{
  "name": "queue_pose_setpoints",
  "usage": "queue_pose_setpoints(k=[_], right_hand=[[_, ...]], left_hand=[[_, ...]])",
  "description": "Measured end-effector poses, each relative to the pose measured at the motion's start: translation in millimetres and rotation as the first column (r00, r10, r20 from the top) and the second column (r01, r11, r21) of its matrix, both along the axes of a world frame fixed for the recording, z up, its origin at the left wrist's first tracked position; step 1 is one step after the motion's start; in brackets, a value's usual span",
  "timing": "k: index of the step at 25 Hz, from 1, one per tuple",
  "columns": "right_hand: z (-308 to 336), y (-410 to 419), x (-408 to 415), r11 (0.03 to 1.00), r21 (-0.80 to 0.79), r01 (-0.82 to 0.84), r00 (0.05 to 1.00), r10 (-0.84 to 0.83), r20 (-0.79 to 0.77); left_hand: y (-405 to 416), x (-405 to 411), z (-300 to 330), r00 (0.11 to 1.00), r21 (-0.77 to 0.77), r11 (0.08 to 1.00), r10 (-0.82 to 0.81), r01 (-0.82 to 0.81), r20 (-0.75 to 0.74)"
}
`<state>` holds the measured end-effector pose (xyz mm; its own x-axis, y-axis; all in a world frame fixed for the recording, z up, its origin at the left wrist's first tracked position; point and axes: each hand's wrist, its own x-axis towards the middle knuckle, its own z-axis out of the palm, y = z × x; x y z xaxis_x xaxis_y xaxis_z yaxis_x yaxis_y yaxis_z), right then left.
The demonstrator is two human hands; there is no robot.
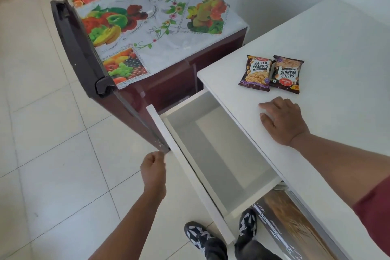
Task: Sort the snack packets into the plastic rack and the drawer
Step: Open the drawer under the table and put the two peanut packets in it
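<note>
Two dark brown salted-peanut packets lie side by side on the white counter [337, 53]: the left packet [256, 73] and the right packet [287, 74], which lies turned the other way. My right hand [281, 120] rests flat on the counter just in front of them, fingers spread, holding nothing. Below the counter edge the white drawer [221, 152] stands pulled out, with nothing inside. My left hand [154, 168] is closed on the outer edge of the drawer front [190, 175]. No plastic rack is in view.
A maroon fridge [179, 78] with a fruit-print cover [160, 25] stands left of the counter, its dark door [78, 48] swung open close beside the drawer front. My feet in black-and-white shoes [200, 236] stand on pale floor tiles [52, 143] under the drawer.
</note>
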<state>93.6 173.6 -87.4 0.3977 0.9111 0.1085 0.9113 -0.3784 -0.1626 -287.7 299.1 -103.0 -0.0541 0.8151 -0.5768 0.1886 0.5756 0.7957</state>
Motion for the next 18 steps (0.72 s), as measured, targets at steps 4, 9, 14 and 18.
queue_pose_setpoints(k=[4, 9, 14, 18], right_hand=[[2.8, -1.6, -1.1, 1.000, 0.020, 0.003, 1.000, -0.002, -0.012], [5.3, -2.0, -2.0, 1.000, 0.016, -0.012, 0.999, 0.013, -0.037], [5.6, -1.4, -1.3, 1.000, -0.004, -0.022, 0.998, 0.021, -0.057], [8.9, -1.3, -1.2, 0.999, -0.025, -0.023, 0.997, 0.021, -0.074]], left_hand=[[36.5, 74.1, 55.1, 0.966, 0.547, 0.796, -0.202, 0.258, -0.160], [64.7, 214.6, 72.2, 0.694, 0.299, 0.627, -0.674, 0.719, -0.255], [81.8, 285.5, 63.9, 0.691, 0.275, 0.635, -0.637, 0.721, -0.341], [89.1, 322.6, 75.4, 0.640, 0.253, 0.593, -0.651, 0.765, -0.408]])
